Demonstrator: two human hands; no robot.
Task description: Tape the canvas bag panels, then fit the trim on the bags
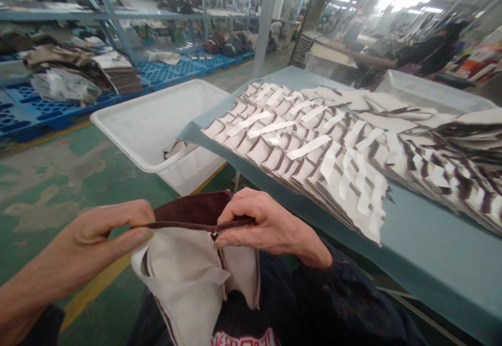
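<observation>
A sewn fabric piece [184,262], cream on the near side and dark brown on the other, hangs over my lap between both hands. My left hand [113,226] pinches its brown upper edge at the left end, thumb in front. Farther right, my right hand [262,223] grips the same edge near a seam, thumb and fingers pressed together. A pale strip [192,281] loops across the cream face. On the blue-green table [415,252] to the right lie overlapping rows of similar cream pieces [290,142] with brown edges and white strips.
A white plastic bin [152,126] stands left of the table, with some fabric inside. Blue pallets [168,69] at the back left carry bundles and a clear plastic bag [65,84]. A grey post [269,22] rises behind the table. A person in dark clothing [435,48] is blurred at the back right.
</observation>
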